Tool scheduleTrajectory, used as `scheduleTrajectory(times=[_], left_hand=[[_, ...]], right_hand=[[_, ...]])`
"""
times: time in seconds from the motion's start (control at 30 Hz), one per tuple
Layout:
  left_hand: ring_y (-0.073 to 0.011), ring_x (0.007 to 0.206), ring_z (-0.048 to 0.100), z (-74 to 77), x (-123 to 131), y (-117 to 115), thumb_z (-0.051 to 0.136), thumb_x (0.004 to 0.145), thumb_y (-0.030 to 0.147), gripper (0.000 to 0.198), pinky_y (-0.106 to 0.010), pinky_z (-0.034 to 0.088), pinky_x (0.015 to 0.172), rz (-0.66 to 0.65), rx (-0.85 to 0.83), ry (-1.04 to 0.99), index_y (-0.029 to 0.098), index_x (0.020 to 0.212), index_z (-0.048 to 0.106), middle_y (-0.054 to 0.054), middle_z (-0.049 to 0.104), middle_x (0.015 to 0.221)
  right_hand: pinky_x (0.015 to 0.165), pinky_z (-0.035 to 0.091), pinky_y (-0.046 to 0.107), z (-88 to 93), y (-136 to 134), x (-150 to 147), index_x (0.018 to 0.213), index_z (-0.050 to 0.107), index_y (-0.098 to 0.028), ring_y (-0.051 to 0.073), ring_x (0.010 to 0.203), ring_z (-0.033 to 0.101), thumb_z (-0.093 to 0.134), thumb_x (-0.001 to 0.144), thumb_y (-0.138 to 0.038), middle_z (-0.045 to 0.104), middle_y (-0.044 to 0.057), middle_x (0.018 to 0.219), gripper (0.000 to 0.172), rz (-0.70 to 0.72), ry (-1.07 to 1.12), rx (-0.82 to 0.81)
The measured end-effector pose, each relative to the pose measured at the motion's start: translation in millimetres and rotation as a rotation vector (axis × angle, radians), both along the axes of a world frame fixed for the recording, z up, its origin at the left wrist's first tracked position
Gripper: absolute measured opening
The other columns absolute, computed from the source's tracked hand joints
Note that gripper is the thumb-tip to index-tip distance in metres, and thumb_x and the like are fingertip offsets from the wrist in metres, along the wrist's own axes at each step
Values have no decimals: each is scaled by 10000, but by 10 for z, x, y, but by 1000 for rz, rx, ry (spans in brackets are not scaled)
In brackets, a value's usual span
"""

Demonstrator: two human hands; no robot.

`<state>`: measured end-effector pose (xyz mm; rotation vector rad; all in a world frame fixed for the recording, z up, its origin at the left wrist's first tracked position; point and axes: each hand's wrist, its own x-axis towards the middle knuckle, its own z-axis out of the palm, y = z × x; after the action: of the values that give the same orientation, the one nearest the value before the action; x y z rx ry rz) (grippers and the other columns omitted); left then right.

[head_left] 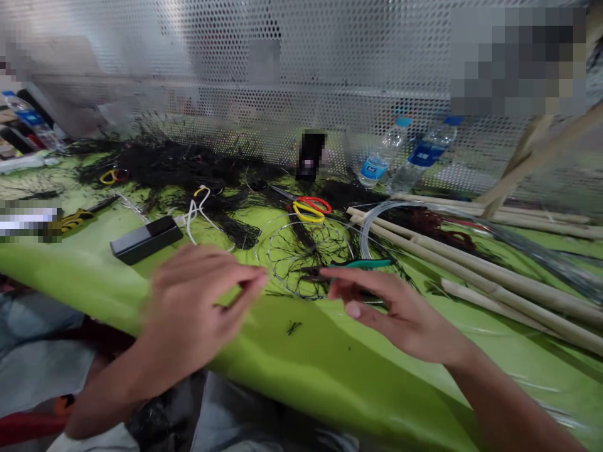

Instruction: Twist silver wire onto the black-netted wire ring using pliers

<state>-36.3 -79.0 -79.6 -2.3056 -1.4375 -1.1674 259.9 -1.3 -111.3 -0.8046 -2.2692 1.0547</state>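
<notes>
My left hand [198, 301] hovers over the green table cover [292, 364], blurred by motion, thumb and fingers drawn together as in a pinch; what they hold is not visible. My right hand [391, 311] reaches left with fingers stretched out, its fingertips close to green-handled pliers [358, 267] that lie on a wire ring with black netting [306, 254]. A small black scrap [294, 327] lies on the cover between my hands.
Red and yellow scissors [308, 207], a black box [146, 238], a white cable [195, 213], piles of black netting [164, 163], bamboo sticks [494, 276], coiled wire [400, 210], two water bottles [405, 154]. A perforated metal screen [301, 75] stands behind.
</notes>
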Motion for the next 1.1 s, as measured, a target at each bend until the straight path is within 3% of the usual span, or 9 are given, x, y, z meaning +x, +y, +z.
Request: scheduleTrajectory(times=[0.07,0.17,0.27,0.33,0.47,0.6,0.77,0.97,1.1], left_hand=[[-140,670,694,-80,261,161,656,1002,320,193,-345,480,678,-208,-106,-18,250,834,722,54,782,775],[-126,609,665,-143,503,457,692,974,335,204,-290,450,621,-361,-263,-45,227,808,741,48,755,702],[-129,853,737,-184,461,789,596,1036,304,204,-236,516,765,-594,-405,-5,193,1131,738,-14,803,986],[-144,977,735,-269,306,1021,487,1081,284,289,-240,519,834,-588,-393,84,157,1247,686,-64,782,1127],[-126,826,701,-547,-58,1349,431,1082,234,287,-230,494,762,-549,-342,72,145,1116,702,-42,763,927],[-144,879,677,-685,-263,1364,522,1028,227,210,-275,494,851,-636,-424,179,194,1110,713,-34,746,975],[-167,963,673,-705,-307,1309,610,1025,312,156,-365,428,1042,-740,-521,375,248,1090,737,-17,758,1033],[-135,859,666,-757,-257,1351,538,1076,315,240,-300,458,878,-761,-453,370,230,1005,751,-6,764,953],[-136,827,656,-746,-224,1308,499,1086,293,258,-283,450,772,-778,-456,355,207,981,719,-11,742,916]], right_hand=[[697,568,278,-19,-90,-76,1372,663,-278,170,822,705,635,1021,-455,768,50,987,394,-44,249,-151],[618,528,235,-84,-115,-128,1048,756,-257,121,672,632,654,1021,-412,717,8,818,187,-190,542,-292],[555,506,238,-141,-41,-100,908,732,-232,126,620,612,670,1006,-408,682,4,758,210,-347,635,-338],[512,489,244,-162,20,-56,954,716,-238,137,576,592,630,1024,-418,653,-4,689,212,-409,657,-320],[592,551,275,-170,97,25,1026,699,-225,159,639,661,525,1079,-404,722,25,767,255,-327,440,-254],[712,544,255,-200,176,93,1064,706,-219,151,808,717,480,1103,-364,771,46,931,272,-95,18,38],[819,574,342,-317,208,114,1203,680,-198,212,931,733,594,1051,-395,772,88,1038,263,63,-216,342],[649,518,328,-416,63,16,1109,665,-174,190,730,671,609,1034,-241,719,45,842,114,12,-289,512],[600,427,309,-428,32,43,1128,646,-194,156,662,599,597,1026,-137,663,7,789,127,1,-266,491]])
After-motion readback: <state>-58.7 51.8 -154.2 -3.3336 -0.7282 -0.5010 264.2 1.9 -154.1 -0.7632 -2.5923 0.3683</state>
